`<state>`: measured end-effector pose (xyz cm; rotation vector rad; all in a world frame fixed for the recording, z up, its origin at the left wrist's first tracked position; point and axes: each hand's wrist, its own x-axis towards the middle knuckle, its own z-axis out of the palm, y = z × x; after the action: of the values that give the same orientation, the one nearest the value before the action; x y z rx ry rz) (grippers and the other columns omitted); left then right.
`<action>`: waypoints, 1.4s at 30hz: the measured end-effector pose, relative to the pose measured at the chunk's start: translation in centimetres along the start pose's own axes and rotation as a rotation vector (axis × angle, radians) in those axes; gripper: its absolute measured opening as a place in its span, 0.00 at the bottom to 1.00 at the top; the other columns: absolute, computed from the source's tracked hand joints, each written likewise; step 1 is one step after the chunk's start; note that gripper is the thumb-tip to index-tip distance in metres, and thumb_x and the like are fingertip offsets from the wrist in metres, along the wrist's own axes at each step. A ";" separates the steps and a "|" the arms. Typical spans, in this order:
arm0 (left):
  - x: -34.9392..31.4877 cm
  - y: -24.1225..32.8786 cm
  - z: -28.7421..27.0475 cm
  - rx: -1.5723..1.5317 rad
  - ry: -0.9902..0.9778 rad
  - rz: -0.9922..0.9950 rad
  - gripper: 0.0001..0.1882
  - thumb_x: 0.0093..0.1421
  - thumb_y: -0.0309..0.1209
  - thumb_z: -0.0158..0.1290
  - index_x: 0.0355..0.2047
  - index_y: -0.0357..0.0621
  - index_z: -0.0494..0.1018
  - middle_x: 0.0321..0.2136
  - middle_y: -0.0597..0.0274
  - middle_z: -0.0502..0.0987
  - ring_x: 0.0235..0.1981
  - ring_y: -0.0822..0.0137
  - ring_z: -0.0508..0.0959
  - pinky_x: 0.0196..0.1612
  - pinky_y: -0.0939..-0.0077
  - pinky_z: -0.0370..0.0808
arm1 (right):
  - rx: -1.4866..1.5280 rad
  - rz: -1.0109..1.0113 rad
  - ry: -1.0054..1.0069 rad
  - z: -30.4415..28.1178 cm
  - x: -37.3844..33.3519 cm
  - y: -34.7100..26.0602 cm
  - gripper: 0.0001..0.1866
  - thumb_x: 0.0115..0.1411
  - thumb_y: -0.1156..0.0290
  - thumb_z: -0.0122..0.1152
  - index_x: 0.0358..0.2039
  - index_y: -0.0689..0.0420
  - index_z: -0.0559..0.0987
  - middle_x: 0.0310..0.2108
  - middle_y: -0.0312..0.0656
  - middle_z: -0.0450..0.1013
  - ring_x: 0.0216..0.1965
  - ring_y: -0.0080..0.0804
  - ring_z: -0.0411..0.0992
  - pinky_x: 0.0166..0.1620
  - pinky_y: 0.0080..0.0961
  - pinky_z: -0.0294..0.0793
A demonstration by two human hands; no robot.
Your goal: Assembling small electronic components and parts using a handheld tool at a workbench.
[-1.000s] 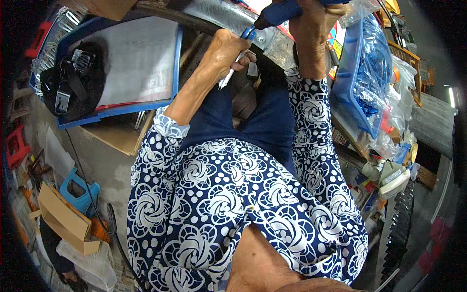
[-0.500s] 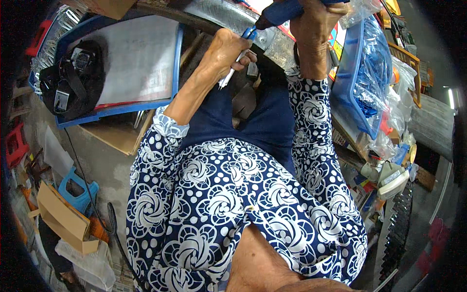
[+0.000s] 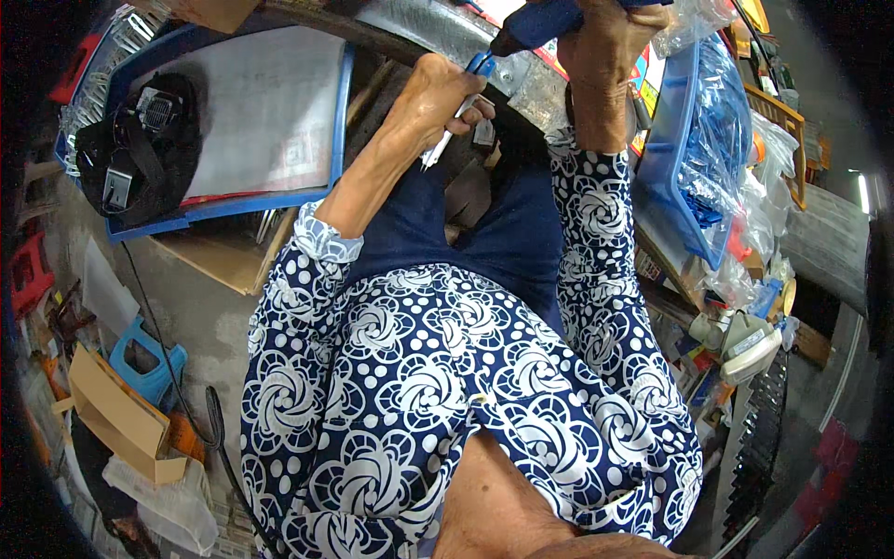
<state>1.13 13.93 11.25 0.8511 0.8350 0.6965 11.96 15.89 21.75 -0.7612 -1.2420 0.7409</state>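
My right hand (image 3: 603, 42), at the top of the head view, is closed around a dark blue power screwdriver (image 3: 545, 23). The driver points left, and its thin bit meets the blue end of a slim white part (image 3: 447, 140). That part is gripped in my left hand (image 3: 438, 93), with fingers curled round it; the blue end sticks out above the thumb and pale prongs show below the fist. Exactly what kind of part it is, I cannot make out. Both hands are over the near edge of a metal-topped bench (image 3: 419, 33).
On the left, a blue tray (image 3: 341, 121) bears a white sheet and a black strapped device (image 3: 140, 149). To the right stands a blue bin (image 3: 672, 140) of blue parts in clear plastic. An open cardboard box (image 3: 121, 419) and a blue stool (image 3: 144, 359) are at lower left, beside a black cable (image 3: 216, 419).
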 end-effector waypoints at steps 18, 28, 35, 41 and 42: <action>0.5 -0.8 -0.3 -0.025 0.045 -0.016 0.08 0.53 0.27 0.47 0.23 0.33 0.66 0.18 0.50 0.72 0.12 0.75 0.67 0.08 0.87 0.57 | -0.143 0.069 0.004 0.3 -0.6 0.8 0.07 0.43 0.76 0.64 0.18 0.61 0.73 0.13 0.36 0.68 0.13 0.22 0.65 0.17 0.17 0.64; -1.0 1.2 -1.4 0.074 0.002 0.012 0.08 0.53 0.28 0.47 0.25 0.34 0.66 0.17 0.53 0.72 0.12 0.75 0.67 0.09 0.87 0.58 | -0.059 -0.004 0.036 0.4 0.4 -1.6 0.11 0.43 0.76 0.62 0.27 0.63 0.71 0.17 0.38 0.68 0.16 0.23 0.66 0.20 0.17 0.66; -1.6 6.4 -4.4 0.353 0.231 0.404 0.12 0.52 0.34 0.52 0.29 0.38 0.68 0.15 0.62 0.71 0.13 0.80 0.66 0.14 0.89 0.61 | 0.030 -0.024 -0.015 -0.4 0.6 0.2 0.11 0.42 0.81 0.60 0.30 0.67 0.72 0.22 0.44 0.70 0.21 0.30 0.70 0.28 0.23 0.71; 0.0 9.3 -6.9 0.692 0.407 0.590 0.08 0.45 0.28 0.55 0.27 0.40 0.72 0.18 0.68 0.71 0.22 0.78 0.69 0.27 0.83 0.66 | 0.257 0.134 -0.147 -0.9 1.1 -0.3 0.15 0.40 0.80 0.65 0.32 0.64 0.74 0.29 0.40 0.72 0.29 0.23 0.70 0.33 0.16 0.71; 0.8 9.2 -7.6 0.660 0.378 0.621 0.08 0.43 0.28 0.55 0.25 0.39 0.72 0.16 0.66 0.71 0.19 0.76 0.69 0.24 0.81 0.66 | 0.359 0.203 -0.237 -0.8 1.2 -0.4 0.16 0.40 0.79 0.65 0.32 0.64 0.74 0.29 0.39 0.72 0.30 0.23 0.70 0.35 0.16 0.70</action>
<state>-6.65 21.79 15.81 1.6452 1.1799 1.1749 12.99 16.55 22.59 -0.5167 -1.2054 1.2120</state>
